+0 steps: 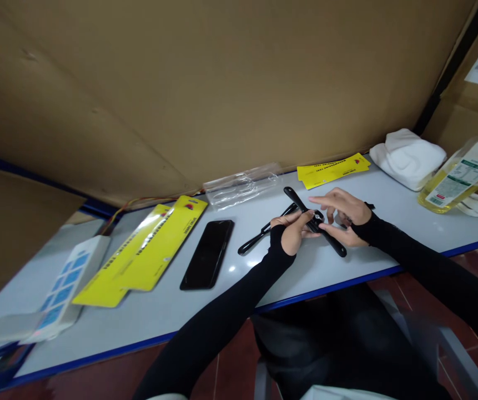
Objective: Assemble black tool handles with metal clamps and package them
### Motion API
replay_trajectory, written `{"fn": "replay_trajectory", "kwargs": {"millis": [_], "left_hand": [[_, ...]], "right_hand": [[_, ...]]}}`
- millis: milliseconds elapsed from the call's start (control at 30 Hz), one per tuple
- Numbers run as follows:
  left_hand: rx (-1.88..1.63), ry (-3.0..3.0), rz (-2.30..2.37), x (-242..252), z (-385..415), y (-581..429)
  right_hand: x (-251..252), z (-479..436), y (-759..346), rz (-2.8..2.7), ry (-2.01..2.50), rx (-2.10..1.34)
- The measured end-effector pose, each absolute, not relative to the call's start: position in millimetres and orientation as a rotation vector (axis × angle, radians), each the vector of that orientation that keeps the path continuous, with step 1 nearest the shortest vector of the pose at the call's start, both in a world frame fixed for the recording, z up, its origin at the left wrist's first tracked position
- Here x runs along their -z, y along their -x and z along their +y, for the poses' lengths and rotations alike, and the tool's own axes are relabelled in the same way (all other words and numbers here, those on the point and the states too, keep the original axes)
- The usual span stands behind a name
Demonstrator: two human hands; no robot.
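A black hinged tool (298,203) with crossed arms, like tongs or pliers, lies over the white table (242,261). My left hand (292,230) grips it at the crossing, fingers curled around it. My right hand (342,214) holds its lower handle from beneath, with the index finger stretched toward the pivot. One arm of the tool points up and back, another (259,238) trails left along the table. Both of my forearms wear black sleeves.
A black phone (207,254) lies left of my hands. Yellow cards (147,253) lie further left, more yellow cards (332,168) behind. Clear plastic shells (241,186) sit by the cardboard wall. A white cloth (407,158) and an oil bottle (459,178) stand at the right.
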State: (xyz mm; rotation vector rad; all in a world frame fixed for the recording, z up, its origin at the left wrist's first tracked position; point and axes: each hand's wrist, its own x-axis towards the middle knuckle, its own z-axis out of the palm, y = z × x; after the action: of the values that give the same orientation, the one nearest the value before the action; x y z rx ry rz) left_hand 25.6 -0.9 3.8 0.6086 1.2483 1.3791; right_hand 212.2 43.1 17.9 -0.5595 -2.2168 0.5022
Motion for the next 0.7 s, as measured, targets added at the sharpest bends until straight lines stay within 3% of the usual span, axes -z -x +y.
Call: {"fn": "replay_trajectory", "kwargs": {"millis": [700], "left_hand": [[-1.407,-0.631,1.261,-2.9,0.6,-25.7]], "right_hand": [[-16.4,46.9,-217.0,-2.184,0.516,-0.527]]}}
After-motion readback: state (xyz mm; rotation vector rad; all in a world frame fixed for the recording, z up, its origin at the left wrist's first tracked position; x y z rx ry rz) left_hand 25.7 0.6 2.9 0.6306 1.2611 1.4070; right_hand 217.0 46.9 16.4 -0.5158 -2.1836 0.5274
